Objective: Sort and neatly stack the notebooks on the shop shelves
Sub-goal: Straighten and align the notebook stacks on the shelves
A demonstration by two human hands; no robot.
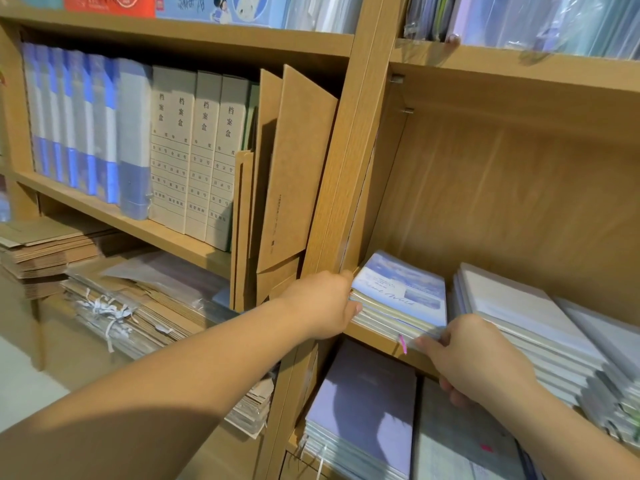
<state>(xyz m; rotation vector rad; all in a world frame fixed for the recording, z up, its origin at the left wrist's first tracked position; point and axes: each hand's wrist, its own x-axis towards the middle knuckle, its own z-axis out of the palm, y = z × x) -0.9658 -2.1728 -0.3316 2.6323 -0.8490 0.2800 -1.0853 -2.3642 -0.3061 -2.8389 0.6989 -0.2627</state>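
A stack of notebooks with a pale blue sky cover [403,294] lies flat on the wooden shelf [375,336], at the left end of the right-hand bay. My left hand [323,303] grips the stack's left edge beside the upright post. My right hand [467,358] pinches its front right corner, where a pink tag [402,342] hangs. To the right lie two more stacks of grey-white notebooks [519,317]. On the shelf below lies a stack of lilac notebooks [363,410].
The wooden upright post [349,168] separates the two bays. The left bay holds blue folders [79,123], beige archive boxes [194,150] and leaning brown card folders [294,168]. Below them lie piles of brown envelopes [52,251] and plastic-wrapped paper bags [138,306].
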